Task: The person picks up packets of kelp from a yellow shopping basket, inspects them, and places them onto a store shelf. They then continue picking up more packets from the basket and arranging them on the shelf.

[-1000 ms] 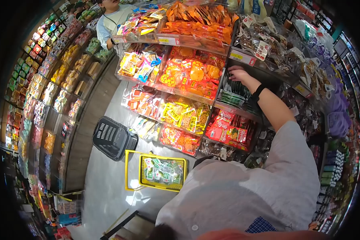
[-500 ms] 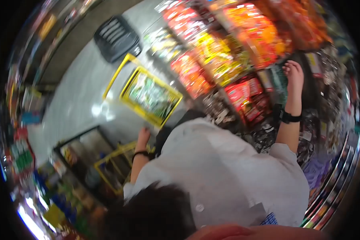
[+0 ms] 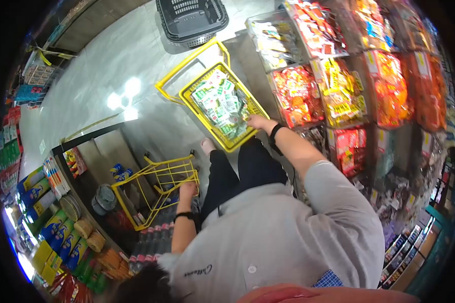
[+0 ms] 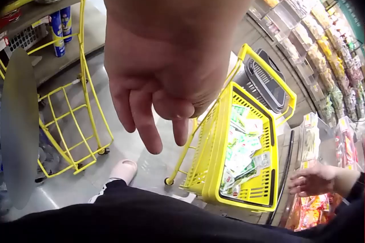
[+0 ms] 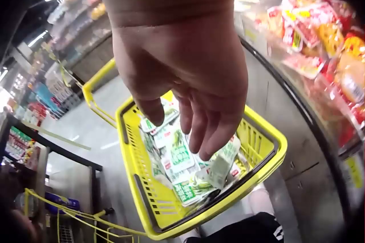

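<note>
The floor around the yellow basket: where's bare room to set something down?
Bare floor lies between the yellow basket, dark basket and black shelf frame. Crowded: inside the yellow basket, strewn with packets, and among the snack packs.

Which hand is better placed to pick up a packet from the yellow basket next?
Probably the right hand: it hangs over the yellow basket, right above the green-and-white packets. The left hand hangs off to one side, outside the basket.

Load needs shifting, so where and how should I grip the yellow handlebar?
Likely the middle, hand closing from above: the yellow handlebar is a slim bar standing clear of the yellow basket, with grey floor beside it; the black basket is near one end.
</note>
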A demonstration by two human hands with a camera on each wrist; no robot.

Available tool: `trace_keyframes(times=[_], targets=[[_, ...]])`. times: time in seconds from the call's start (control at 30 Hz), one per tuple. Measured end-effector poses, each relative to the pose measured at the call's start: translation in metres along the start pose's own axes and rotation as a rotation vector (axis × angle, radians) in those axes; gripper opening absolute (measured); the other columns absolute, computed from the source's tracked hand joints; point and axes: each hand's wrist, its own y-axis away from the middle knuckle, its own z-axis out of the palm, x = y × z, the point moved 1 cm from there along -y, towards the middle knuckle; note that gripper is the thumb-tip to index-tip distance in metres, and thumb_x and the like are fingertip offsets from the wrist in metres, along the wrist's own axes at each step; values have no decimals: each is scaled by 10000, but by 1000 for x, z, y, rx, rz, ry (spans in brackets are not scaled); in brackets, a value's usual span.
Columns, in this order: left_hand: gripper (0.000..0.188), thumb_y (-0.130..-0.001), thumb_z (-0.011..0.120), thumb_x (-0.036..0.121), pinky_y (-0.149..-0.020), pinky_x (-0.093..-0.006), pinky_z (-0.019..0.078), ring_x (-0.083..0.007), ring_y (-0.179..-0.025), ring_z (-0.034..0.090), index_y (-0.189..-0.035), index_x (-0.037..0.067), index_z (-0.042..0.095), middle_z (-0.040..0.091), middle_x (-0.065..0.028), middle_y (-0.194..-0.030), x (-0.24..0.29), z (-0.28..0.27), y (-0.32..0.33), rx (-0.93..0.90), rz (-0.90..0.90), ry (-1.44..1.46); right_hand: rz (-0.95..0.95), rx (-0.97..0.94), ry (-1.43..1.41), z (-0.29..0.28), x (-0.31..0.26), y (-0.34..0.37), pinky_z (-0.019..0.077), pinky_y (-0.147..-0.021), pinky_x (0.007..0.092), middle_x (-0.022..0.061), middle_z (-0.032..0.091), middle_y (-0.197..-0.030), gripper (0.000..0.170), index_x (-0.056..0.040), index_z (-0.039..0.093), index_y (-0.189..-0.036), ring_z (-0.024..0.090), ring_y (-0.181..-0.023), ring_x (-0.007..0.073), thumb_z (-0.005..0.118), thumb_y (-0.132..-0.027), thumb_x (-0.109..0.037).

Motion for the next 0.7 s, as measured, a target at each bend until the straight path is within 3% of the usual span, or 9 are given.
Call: trace_keyframes(times=[0.03,0.07,0.13,0.23,0.3,0.37,0.43,0.57,0.7], targets=[[256,-766,448,146,-473,-314,471,-201,-446,580,-769,33,677,606,-127,-595,-17,4,-3,28,90,-66,52,33,5,9,-3,-28,493,-556,347,157,631,-756,366,29,595,-953,614,-607,244,594,-732,-263],[249,-766,448,131,-461,-305,462,-192,-444,576,-759,21,671,594,-122,-565,0,1,8,62,-25,72,82,42,-37,23,5,-67,501,-678,373,214,621,-903,441,58,563,-1017,626,-769,295,605,-727,-272],[237,-773,448,108,-439,-289,444,-176,-437,569,-756,11,664,574,-111,-527,30,-5,34,130,-155,206,265,182,-202,37,-2,-108,475,-746,378,212,628,-881,556,66,480,-1119,620,-806,323,621,-736,-312],[238,-785,437,99,-418,-274,426,-154,-410,543,-761,8,655,541,-76,-482,5,19,32,247,-202,363,395,404,-494,44,-28,-140,437,-852,377,197,609,-963,734,65,341,-1228,579,-932,347,713,-686,-262],[229,-839,446,117,-452,-273,444,-140,-502,575,-818,8,646,583,-122,-590,-7,28,36,137,-281,371,414,657,-413,73,-6,-186,432,-872,369,200,590,-1013,753,72,349,-1218,553,-991,345,746,-651,-224],[214,-825,407,42,-445,-231,408,-108,-423,478,-842,2,617,524,-52,-526,-62,57,29,89,-214,705,414,548,-548,84,14,-217,432,-882,356,213,560,-1097,775,61,395,-1210,524,-1062,308,773,-606,-247],[212,-825,400,31,-468,-230,408,-106,-454,486,-850,6,609,520,-48,-542,-60,65,20,76,-230,671,400,433,-540,77,20,-219,431,-882,345,214,563,-1101,763,64,430,-1184,534,-1055,300,784,-587,-252],[210,-825,387,11,-514,-228,408,-101,-515,501,-866,15,593,512,-38,-576,-21,60,16,64,-261,597,54,377,-573,95,53,-240,430,-876,337,222,578,-1080,777,45,444,-1184,570,-1003,296,780,-586,-321],[224,-820,380,-6,-553,-236,422,-102,-557,515,-873,5,597,546,-45,-599,30,51,1,126,-185,533,283,571,-499,101,26,-239,441,-845,318,184,607,-1043,764,17,411,-1215,590,-962,281,769,-608,-278]])
